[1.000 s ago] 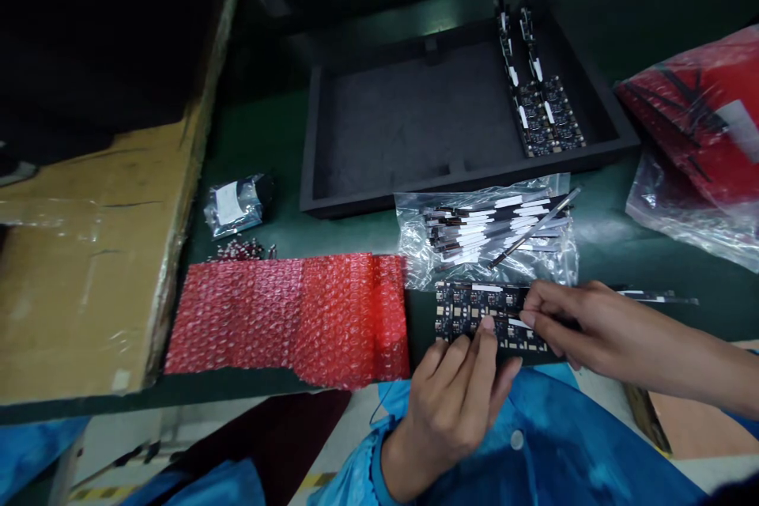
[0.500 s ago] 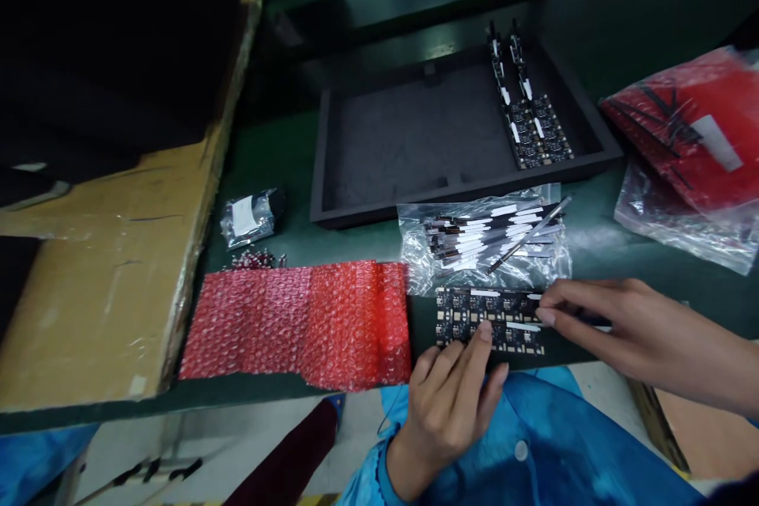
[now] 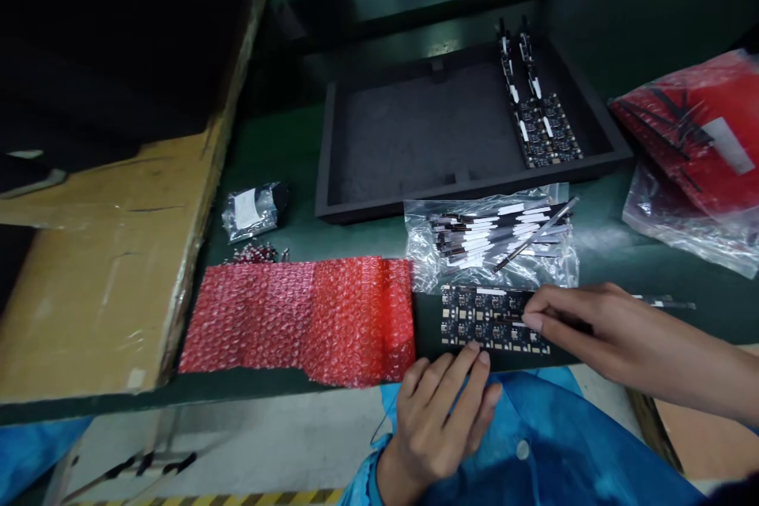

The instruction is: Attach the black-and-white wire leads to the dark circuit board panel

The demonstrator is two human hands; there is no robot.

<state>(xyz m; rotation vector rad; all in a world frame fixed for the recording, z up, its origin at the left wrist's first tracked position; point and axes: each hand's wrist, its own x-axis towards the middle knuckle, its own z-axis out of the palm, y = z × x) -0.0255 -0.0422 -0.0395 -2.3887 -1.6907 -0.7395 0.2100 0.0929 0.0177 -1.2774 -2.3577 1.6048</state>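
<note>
At the worktop's (image 3: 285, 142) near edge, left hand (image 3: 442, 403) fingertips steady the circuit-board panel (image 3: 483, 319); right hand (image 3: 578, 324), at its three o'clock, pinches a thin strip (image 3: 511, 321), which could go on crooked if the panel slides.

Black circuit board panel (image 3: 483, 319), populated with small components in a grid, lying flat at near table edge, just right of red bubble wrap (image 3: 302, 318). Thin dark strip (image 3: 515, 322) with white tip resting across panel's right end, running off to the right, well away from the bubble wrap.
</note>
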